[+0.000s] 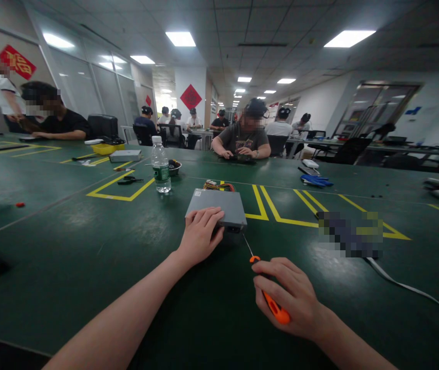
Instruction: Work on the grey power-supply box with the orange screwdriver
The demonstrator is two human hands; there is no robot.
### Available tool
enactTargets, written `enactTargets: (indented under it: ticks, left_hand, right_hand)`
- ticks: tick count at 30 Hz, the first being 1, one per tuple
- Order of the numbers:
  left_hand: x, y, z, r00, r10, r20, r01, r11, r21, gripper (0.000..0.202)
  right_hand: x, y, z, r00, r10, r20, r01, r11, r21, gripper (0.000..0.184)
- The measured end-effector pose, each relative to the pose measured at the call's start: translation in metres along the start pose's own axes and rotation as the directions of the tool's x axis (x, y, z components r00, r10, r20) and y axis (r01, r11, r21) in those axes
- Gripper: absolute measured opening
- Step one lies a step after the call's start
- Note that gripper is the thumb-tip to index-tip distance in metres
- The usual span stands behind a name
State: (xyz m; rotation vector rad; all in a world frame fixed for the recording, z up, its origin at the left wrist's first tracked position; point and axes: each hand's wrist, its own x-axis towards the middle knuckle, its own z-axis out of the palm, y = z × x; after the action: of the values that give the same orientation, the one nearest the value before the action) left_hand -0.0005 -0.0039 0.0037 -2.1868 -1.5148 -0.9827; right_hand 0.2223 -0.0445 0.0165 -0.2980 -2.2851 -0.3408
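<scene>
A grey metal box [219, 205] with coloured wires [219, 186] at its far end lies on the green table [88, 246]. My left hand [201, 234] rests on the box's near left corner, fingers curled over its top and edge. My right hand [286, 295] is closed around the orange handle of a screwdriver [269, 300]. The thin shaft points up and left toward the box's near right corner, its tip just short of the box.
A water bottle [161, 167] stands behind the box to the left, by a small bowl [174, 166]. Yellow tape lines, black pliers [130, 180], blue gloves [315, 180] and a white cable [407, 288] lie on the table. A person [244, 136] works opposite; others sit at the left and behind.
</scene>
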Motion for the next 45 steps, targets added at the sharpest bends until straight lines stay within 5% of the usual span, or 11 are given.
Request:
enactTargets:
  ticks: [8,13,19,24,34,45]
  left_hand:
    - [0.0,0.001,0.0,1.0,0.001,0.002,-0.001,1.0,-0.001,0.03]
    - [0.0,0.0,0.0,1.0,0.007,-0.01,-0.007,1.0,-0.014,0.03]
    - [0.0,0.0,-0.002,1.0,0.005,-0.017,-0.005,1.0,-0.024,0.03]
    - [0.0,0.0,-0.002,1.0,0.004,-0.018,-0.005,1.0,-0.014,0.029]
    - [0.0,0.001,-0.003,1.0,0.004,-0.016,-0.005,1.0,-0.005,0.03]
    - [-0.001,0.001,-0.003,1.0,-0.003,-0.007,0.003,1.0,-0.004,0.03]
  right_hand:
    - [-0.001,-0.001,0.0,0.999,0.002,0.032,-0.001,0.999,-0.041,0.016]
    - [0.005,-0.014,-0.003,0.99,-0.07,0.123,0.084,0.99,-0.111,0.034]
    - [0.004,-0.015,-0.002,0.991,-0.12,0.064,0.131,0.971,-0.202,0.016]
    - [-0.003,-0.011,0.004,0.989,-0.112,0.092,0.126,0.978,-0.167,0.004]
    - [0.006,-0.022,0.001,0.99,-0.015,0.141,0.02,0.999,-0.04,0.031]
    - [0.004,-0.016,-0.003,0.997,-0.035,0.068,0.038,0.999,-0.035,0.016]
